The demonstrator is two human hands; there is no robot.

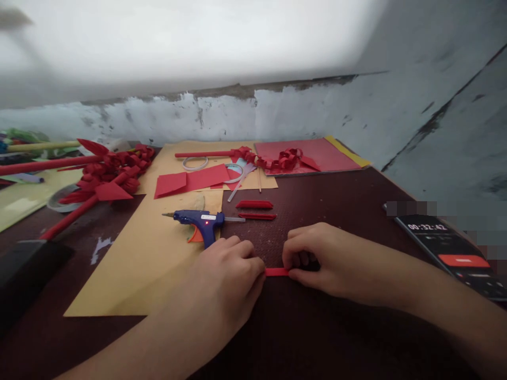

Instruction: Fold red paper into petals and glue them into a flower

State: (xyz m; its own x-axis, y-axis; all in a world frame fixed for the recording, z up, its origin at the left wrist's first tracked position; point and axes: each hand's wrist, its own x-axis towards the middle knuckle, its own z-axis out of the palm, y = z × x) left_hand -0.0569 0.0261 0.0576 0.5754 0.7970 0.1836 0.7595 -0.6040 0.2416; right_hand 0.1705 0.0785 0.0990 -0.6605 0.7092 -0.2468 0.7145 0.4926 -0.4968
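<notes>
Head view: 1 red paper strip (276, 272), on or just above the counter (325, 200), pinched by left hand (235, 272) and right hand (307, 256). Hazards — uneven tugging could crease it; the blue glue gun (200, 219), red light (206, 222) lit, could burn if nudged. Surface: dark brown, flecked. Room — pale, patchy wall (158, 119) behind.

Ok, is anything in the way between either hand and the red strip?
Nothing visible is: the left hand and right hand are both on the red strip, one at each side of its visible stretch. The glue gun lies beyond the left hand, outside that span.
</notes>
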